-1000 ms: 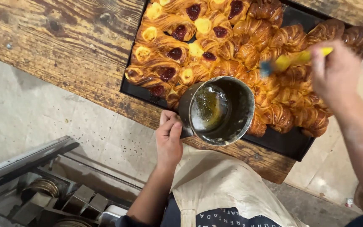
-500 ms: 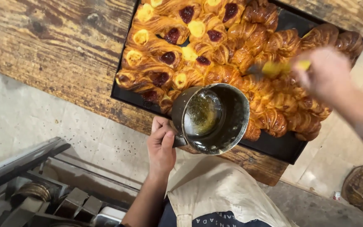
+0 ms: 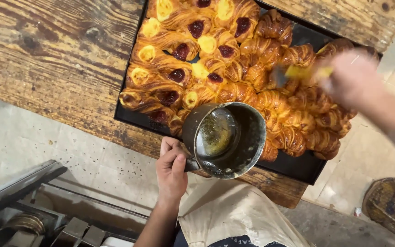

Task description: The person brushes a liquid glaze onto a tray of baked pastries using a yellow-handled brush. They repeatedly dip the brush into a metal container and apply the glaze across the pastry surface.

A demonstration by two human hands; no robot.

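Observation:
My left hand (image 3: pixel 172 168) grips the handle of a small metal saucepan (image 3: pixel 227 139) that holds a golden liquid with dark specks, held over the near edge of a black baking tray (image 3: pixel 298 167). The tray is packed with glazed pastries (image 3: pixel 234 68): croissants on the right, jam and custard filled ones on the left. My right hand (image 3: pixel 355 77), blurred, holds a yellow-handled brush (image 3: pixel 300 73) with its bristles down on the croissants in the middle of the tray.
The tray rests on a worn wooden table (image 3: pixel 51 59). Below the table lies a pale concrete floor (image 3: pixel 33 142), with metal equipment (image 3: pixel 19 215) at the lower left. A round woven object (image 3: pixel 392 203) sits at the lower right. A beige apron (image 3: pixel 234 219) hangs below the saucepan.
My right hand has swept the brush leftward and slightly down across the croissants. The left hand keeps the saucepan steady. The view has shifted a little.

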